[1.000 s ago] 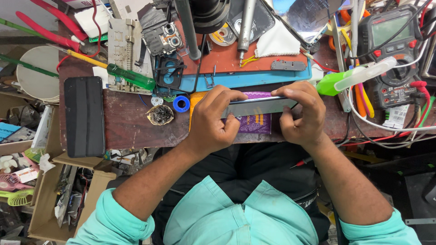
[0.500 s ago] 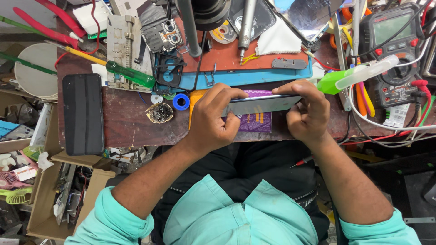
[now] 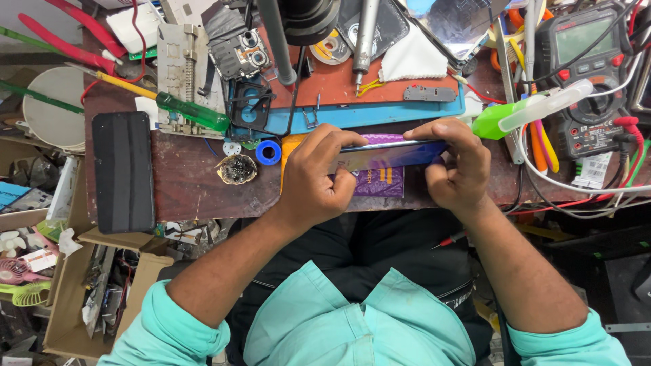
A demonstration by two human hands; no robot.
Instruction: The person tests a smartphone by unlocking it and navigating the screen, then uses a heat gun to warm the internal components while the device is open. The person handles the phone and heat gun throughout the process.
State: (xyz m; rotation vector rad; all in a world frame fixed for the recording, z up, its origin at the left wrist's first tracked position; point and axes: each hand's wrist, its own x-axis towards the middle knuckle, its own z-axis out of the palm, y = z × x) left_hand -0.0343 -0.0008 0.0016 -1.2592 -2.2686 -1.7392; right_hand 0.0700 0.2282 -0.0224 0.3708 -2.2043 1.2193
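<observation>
Both my hands grip a slim smartphone (image 3: 390, 156) held on its edge, tilted, just above the dark wooden bench. My left hand (image 3: 315, 176) wraps its left end, fingers curled over the top. My right hand (image 3: 458, 166) pinches its right end between thumb and fingers. Under the phone lies a purple card (image 3: 381, 181) with an orange piece (image 3: 290, 146) at its left. A small blue tape roll (image 3: 268, 152) and a round metal cup of scraps (image 3: 237, 169) sit just left of my left hand.
A blue-edged orange work mat (image 3: 352, 88) behind the phone holds small parts. A green-handled screwdriver (image 3: 193, 112), red pliers (image 3: 74, 41), a black folded pad (image 3: 123, 171), a green spray bottle (image 3: 519, 115), a multimeter (image 3: 586, 61) with wires and a microscope column (image 3: 278, 37) surround it. Boxes stand at the left.
The phone has tipped up a little, its right end raised, and my right hand has shifted slightly up with it. My left hand keeps the same grip.
</observation>
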